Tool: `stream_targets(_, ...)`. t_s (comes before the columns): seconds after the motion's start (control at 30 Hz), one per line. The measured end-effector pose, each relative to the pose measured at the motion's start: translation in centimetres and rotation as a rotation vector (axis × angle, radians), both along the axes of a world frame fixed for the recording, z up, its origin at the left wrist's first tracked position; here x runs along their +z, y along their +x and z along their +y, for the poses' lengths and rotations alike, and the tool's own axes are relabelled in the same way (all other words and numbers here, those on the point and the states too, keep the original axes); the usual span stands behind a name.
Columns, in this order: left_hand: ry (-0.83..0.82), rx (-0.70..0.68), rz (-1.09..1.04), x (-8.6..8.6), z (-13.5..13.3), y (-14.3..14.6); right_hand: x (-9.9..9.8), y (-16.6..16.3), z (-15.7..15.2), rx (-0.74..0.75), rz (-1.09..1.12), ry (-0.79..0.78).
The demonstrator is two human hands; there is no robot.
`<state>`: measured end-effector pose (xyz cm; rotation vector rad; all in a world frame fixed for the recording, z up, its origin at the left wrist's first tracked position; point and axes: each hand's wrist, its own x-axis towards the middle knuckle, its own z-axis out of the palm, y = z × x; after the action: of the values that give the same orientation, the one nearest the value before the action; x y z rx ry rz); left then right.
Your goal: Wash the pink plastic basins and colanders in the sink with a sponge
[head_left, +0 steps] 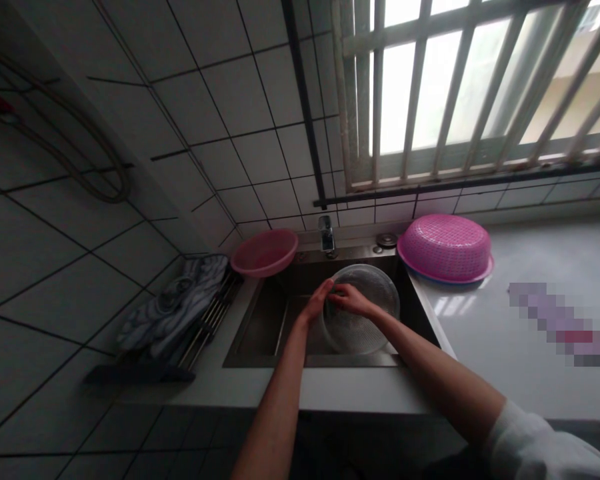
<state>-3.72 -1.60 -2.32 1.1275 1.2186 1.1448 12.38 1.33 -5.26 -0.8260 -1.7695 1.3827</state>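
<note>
Head view: left hand (pixel 318 298), right hand (pixel 351 300) overlap on bowl (pixel 376 293); grip unclear.

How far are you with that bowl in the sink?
Looks done: the pink basket lies upside down on the counter. In hand: the left hand and right hand hold the clear bowl in the sink. Maybe left: the pink basin at the sink's corner, upright. No running water shows.

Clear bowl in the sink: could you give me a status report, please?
Both gripping: left hand and right hand on rim of clear bowl. Bowl tilted on edge inside sink. Faucet behind; nothing blocking hands.
</note>
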Motion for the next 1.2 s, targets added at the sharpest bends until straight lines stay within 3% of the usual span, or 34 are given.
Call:
stream_targets(0.13, -0.004, -0.086, -0.04, 0.3, -0.1, 0.4, 0.2, 1.0, 1.1, -0.309, 0.068, 0.023)
stream_targets(0.2, -0.002, -0.06, -0.055, 0.1, -0.1, 0.3, 0.1, 0.8, 0.8, -0.253, 0.062, 0.037)
stream_targets(0.3, 0.01, 0.016, -0.036, -0.5, 0.1, -0.1, 0.0, 0.1, 0.0, 0.002, -0.02, 0.084)
stream_targets(0.33, 0.011, 0.025, -0.026, -0.6, 0.2, -0.2, 0.0, 0.1, -0.1, 0.025, -0.038, 0.101)
stream_targets(0.5, -0.035, -0.044, -0.067, -0.6, 0.0, 0.0, 0.5, 1.0, 0.7, -0.393, 0.005, 0.071)
stream_targets(0.57, -0.033, -0.054, -0.057, -0.5, 0.0, 0.0, 0.6, 0.8, 0.5, -0.353, -0.009, 0.097)
stream_targets(0.67, 0.012, -0.026, 0.016, -0.3, 0.1, -0.1, 0.6, 0.1, -0.2, -0.116, -0.081, 0.199)
stream_targets(0.7, 0.021, -0.025, 0.027, -0.2, 0.1, -0.2, 0.7, 0.1, -0.3, -0.097, -0.096, 0.216)
stream_targets(0.87, -0.06, -0.114, -0.08, -0.2, -0.2, 0.2, 1.3, 1.2, 0.5, -0.523, -0.101, 0.132)
stream_targets(0.9, -0.076, -0.121, -0.097, -0.2, -0.2, 0.2, 1.3, 1.2, 0.5, -0.525, -0.093, 0.121)
stream_targets(1.07, -0.009, 0.0, -0.02, -0.5, 0.3, -0.1, 1.0, 0.1, -0.6, -0.081, -0.079, 0.18)
stream_targets(1.13, 0.001, 0.003, -0.021, -0.4, 0.3, 0.0, 1.1, 0.2, -0.4, -0.167, -0.069, 0.186)
stream_targets(1.2, -0.02, -0.062, -0.067, -0.2, 0.1, 0.2, 1.3, 1.0, 0.2, -0.389, -0.052, 0.139)
